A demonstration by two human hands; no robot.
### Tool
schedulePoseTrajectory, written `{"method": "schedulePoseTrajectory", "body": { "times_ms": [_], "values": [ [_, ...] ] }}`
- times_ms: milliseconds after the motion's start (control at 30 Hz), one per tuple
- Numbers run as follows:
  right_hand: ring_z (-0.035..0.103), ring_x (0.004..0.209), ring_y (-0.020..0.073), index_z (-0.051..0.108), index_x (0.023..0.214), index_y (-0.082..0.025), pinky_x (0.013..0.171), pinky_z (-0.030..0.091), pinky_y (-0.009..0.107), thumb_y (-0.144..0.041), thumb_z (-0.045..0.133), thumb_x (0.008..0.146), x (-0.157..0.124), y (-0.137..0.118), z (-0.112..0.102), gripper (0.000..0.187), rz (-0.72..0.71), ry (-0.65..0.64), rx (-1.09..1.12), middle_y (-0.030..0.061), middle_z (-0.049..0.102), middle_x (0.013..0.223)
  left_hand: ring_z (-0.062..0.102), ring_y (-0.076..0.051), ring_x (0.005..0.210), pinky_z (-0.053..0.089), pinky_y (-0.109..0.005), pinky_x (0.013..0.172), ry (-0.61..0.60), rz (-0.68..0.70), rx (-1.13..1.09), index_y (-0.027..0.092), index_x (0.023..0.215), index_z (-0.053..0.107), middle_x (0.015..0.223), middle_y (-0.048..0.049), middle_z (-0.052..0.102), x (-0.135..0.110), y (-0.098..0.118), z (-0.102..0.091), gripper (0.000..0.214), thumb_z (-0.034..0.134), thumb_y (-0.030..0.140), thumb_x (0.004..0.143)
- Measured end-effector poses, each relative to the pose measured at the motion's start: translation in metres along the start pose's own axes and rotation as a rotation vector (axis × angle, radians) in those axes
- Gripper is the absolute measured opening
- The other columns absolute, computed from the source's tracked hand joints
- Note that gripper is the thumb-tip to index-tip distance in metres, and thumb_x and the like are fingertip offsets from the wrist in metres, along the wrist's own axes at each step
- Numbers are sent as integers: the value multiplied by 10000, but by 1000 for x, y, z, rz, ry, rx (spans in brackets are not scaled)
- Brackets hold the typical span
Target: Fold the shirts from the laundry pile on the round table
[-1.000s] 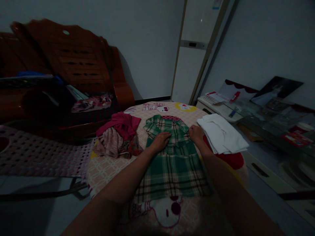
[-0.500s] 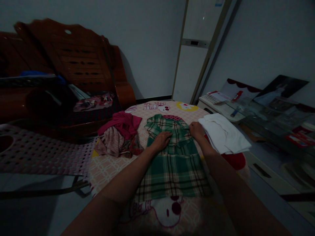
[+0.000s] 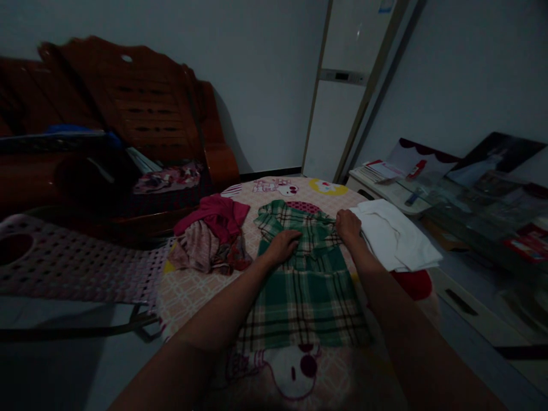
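Note:
A green plaid shirt (image 3: 306, 285) lies flat on a round table with a pink cartoon cloth (image 3: 188, 291). My left hand (image 3: 282, 245) rests palm down on the shirt's upper middle, fingers stretched out. My right hand (image 3: 347, 226) sits at the shirt's upper right edge, fingers curled onto the fabric near its shoulder. The room is dim, so the right hand's grip is hard to make out.
A heap of pink and patterned clothes (image 3: 212, 234) lies left of the shirt. Folded white cloth (image 3: 396, 240) sits at the table's right edge. A wooden bench (image 3: 141, 120) stands behind, a perforated plastic chair (image 3: 72, 262) left, a cluttered glass table (image 3: 471, 200) right.
Both hands stay on the shirt's upper part; the right hand has shifted slightly along the right shoulder edge. The view has drifted a little.

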State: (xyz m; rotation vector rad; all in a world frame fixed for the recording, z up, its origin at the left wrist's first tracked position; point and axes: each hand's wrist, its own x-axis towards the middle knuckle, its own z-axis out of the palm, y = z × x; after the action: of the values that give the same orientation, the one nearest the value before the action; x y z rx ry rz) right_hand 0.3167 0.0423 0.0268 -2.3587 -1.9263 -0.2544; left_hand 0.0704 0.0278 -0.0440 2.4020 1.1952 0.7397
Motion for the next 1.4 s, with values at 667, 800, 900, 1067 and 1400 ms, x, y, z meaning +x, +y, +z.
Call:
{"method": "schedulePoseTrajectory", "body": {
  "times_ms": [667, 800, 900, 1067, 1400],
  "values": [
    [673, 1098, 243, 755, 1106, -125, 898, 462, 285, -272, 472, 997, 39, -12, 8, 336, -189, -148, 39, 179, 733, 1163, 503, -253, 1375, 358, -328, 1159, 97, -472, 176, 50, 1403, 546, 1477, -190, 543, 113, -61, -51, 490, 445, 172, 939],
    [674, 1110, 256, 754, 1102, -119, 881, 468, 279, -245, 553, 947, 39, -14, 7, 283, -236, -201, 12, 186, 731, 1172, 520, -238, 1359, 373, -303, 1139, 64, -481, 175, 85, 1389, 555, 1467, -172, 556, 119, -70, -46, 467, 453, 188, 945],
    [677, 1115, 268, 752, 1101, -111, 905, 470, 291, -212, 552, 932, 35, -17, 6, 281, -294, -205, -36, 204, 729, 1166, 550, -234, 1323, 395, -305, 1118, 48, -487, 179, 108, 1374, 567, 1434, -164, 586, 123, -75, -45, 448, 448, 183, 949],
    [670, 1133, 288, 721, 1154, -65, 912, 477, 315, -160, 494, 934, 36, -20, 7, 331, -328, -195, -80, 232, 709, 1195, 611, -230, 1231, 434, -280, 1060, 28, -485, 177, 74, 1318, 605, 1349, -184, 640, 128, -80, -47, 413, 441, 179, 954],
    [662, 1135, 275, 719, 1142, -108, 901, 476, 298, -199, 540, 911, 38, -19, 6, 306, -401, -211, -72, 191, 717, 1196, 649, -208, 1127, 463, -245, 1003, 33, -479, 156, 99, 1170, 719, 1241, -141, 710, 130, -84, -48, 385, 421, 177, 939]
  ]
}}
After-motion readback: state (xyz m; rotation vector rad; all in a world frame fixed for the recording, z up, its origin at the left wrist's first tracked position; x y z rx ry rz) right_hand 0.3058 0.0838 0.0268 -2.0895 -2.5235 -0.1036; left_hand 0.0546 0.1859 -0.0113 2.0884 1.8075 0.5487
